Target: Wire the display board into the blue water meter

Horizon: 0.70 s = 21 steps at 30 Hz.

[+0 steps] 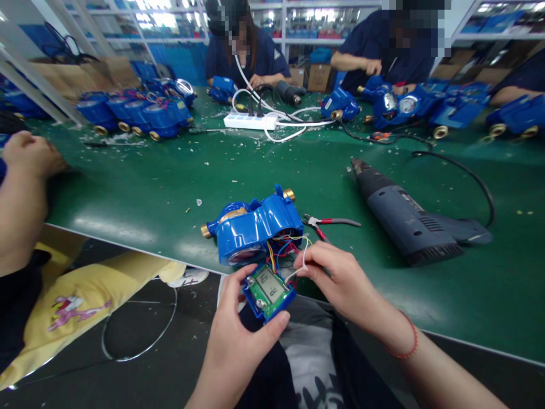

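Right at the green table's (272, 170) near edge, the left hand (249, 341) grips the display module (267, 288) by its sides, just off the tabletop, while the right hand (336, 278) pinches a white wire (305, 255) beside it; the blue meter (259, 224) sits just beyond, pliers (326, 221) and heat gun (409, 216) to its right, open green surface between it and the power strip (250, 120); scraps dot the table, and people sit across, before shelves (315, 4)
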Motion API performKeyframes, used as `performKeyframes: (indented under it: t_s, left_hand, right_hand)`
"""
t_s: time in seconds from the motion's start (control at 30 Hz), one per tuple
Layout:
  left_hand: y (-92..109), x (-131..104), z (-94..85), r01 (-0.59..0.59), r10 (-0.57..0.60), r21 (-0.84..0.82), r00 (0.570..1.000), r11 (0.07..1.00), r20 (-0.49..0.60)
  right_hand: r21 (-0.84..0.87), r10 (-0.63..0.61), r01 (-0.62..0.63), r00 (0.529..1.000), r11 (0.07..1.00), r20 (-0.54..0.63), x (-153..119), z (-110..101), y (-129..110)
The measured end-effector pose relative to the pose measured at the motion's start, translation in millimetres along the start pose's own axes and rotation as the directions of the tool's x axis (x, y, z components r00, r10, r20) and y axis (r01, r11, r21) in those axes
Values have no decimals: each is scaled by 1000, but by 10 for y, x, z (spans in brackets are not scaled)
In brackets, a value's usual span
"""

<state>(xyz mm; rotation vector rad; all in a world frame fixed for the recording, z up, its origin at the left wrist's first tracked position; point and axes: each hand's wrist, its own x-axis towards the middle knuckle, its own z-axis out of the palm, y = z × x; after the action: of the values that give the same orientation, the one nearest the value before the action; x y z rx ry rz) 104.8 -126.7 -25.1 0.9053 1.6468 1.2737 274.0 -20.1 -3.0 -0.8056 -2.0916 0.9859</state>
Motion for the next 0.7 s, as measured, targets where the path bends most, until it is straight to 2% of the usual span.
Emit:
performKeyframes:
  t_s: [0.07, 0.1, 0.13, 0.2, 0.3, 0.37, 0.43, 0.5, 0.53, 0.57, 0.6, 0.63, 0.7]
  left_hand:
    - [8, 12, -33, -30, 31, 35, 999, 999, -19]
    - [20, 12, -41, -35, 36, 52, 999, 998, -8]
    - [42, 11, -43, -39, 38, 69, 999, 997, 7]
    - [116, 3, -37, -30, 29, 88, 999, 996, 18]
    - [264, -12, -27, 56, -56, 4, 998, 998, 1]
    - [336, -19, -39, 122, -120, -85, 992, 989, 30]
    - [365, -19, -69, 165, -156, -155, 986, 974, 66]
    - [359, -13, -109, 188, -174, -199, 981, 962, 84]
    - [350, -10, -128, 198, -183, -214, 979, 957, 91]
    - [341, -7, -146, 210, -192, -226, 977, 951, 99]
    - [335, -5, -160, 220, -200, -236, 974, 946, 108]
    - [333, -4, -171, 231, -208, -245, 971, 942, 118]
    - [341, -7, -184, 244, -215, -260, 967, 934, 136]
  right_hand:
    - [-301, -165, 180, 984, 937, 73, 41, -107, 72]
    - [-384, -215, 241, 971, 891, 108, 59, -140, 97]
    - [-419, -247, 280, 960, 864, 130, 70, -160, 109]
    - [-382, -286, 310, 951, 871, 119, 63, -188, 84]
    - [-277, -278, 258, 960, 926, -36, -48, -355, -50]
    - [-390, -260, 177, 950, 904, -173, -174, -646, -108]
    - [-577, -245, -23, 891, 817, -382, -303, -1078, -49]
    - [-639, -122, -365, 801, 677, -586, -408, -1569, 156]
    - [-645, -49, -455, 794, 614, -606, -448, -1803, 301]
    - [-674, 74, -495, 832, 549, -550, -481, -2013, 461]
    - [-689, 209, -503, 859, 522, -468, -508, -2190, 623]
    - [-701, 332, -492, 869, 516, -366, -530, -2329, 778]
    - [-706, 472, -459, 859, 540, -197, -569, -2489, 1032]
